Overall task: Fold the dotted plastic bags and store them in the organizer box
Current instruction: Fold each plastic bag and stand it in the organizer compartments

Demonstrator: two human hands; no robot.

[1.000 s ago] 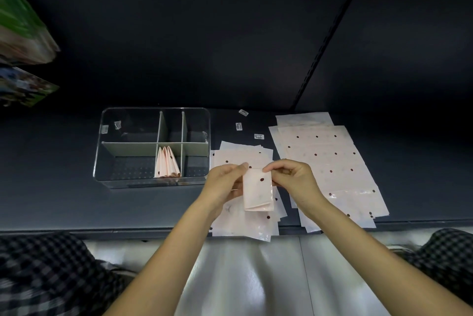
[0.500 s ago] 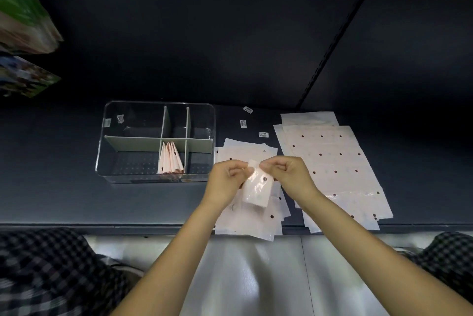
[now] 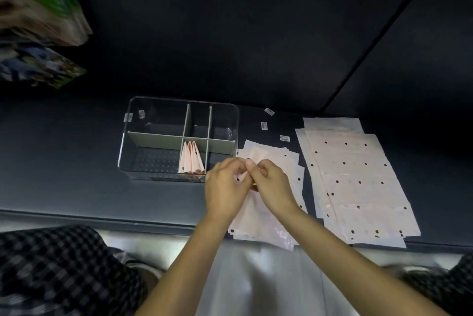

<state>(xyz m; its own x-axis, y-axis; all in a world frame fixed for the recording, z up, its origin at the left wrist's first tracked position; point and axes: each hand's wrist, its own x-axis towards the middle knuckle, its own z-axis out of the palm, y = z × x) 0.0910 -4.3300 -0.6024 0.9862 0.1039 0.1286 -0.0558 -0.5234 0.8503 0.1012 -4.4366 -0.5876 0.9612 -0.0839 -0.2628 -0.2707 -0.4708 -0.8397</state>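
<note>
Looks like mid-fold: left hand (image 3: pixel 225 187) and right hand (image 3: pixel 272 187) are curled together, pinching a small folded bag (image 3: pixel 253 182), mostly hidden between the fingers. Under the grip sits a stack of flat bags (image 3: pixel 271 228). Next it probably needs dropping into the organizer box (image 3: pixel 179 177), just left and beyond, beside the stored folded bags (image 3: pixel 190 159).

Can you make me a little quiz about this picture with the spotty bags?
1. True or false: the folded bags stand in a front compartment of the clear box.
2. Which lies farther right on the shelf: A, the long row of flat bags, or B, the small pile under the hands?
3. What do the left hand and right hand hold between them?

Key
1. True, the middle front one.
2. A.
3. A small folded bag, mostly hidden by the fingers.
</note>
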